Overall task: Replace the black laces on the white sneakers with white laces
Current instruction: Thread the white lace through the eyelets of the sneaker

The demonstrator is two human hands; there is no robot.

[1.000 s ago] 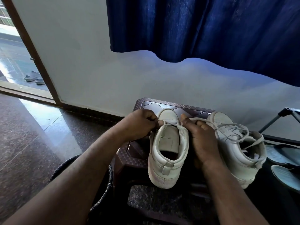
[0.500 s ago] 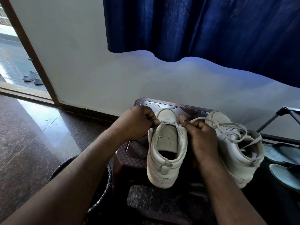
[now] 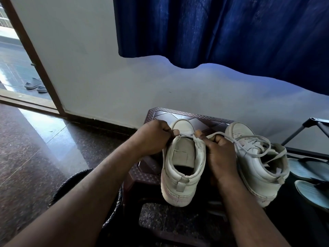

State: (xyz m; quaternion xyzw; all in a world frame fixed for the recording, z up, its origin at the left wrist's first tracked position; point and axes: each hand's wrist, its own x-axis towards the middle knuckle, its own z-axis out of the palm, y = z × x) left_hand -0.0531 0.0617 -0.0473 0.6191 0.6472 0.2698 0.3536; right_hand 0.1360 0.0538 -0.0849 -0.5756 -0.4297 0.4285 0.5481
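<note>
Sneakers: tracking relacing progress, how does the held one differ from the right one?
The held sneaker has a white lace only across the eyelets nearest its toe, tongue bare; the right-side sneaker is laced in several rows, ends loose. The left hand and right hand pinch the held sneaker's lace; no hand holds the right-side sneaker. Both are white, on the brown stool.

Sneakers (image 3: 181, 168) side by side on stool (image 3: 194, 118)
</note>
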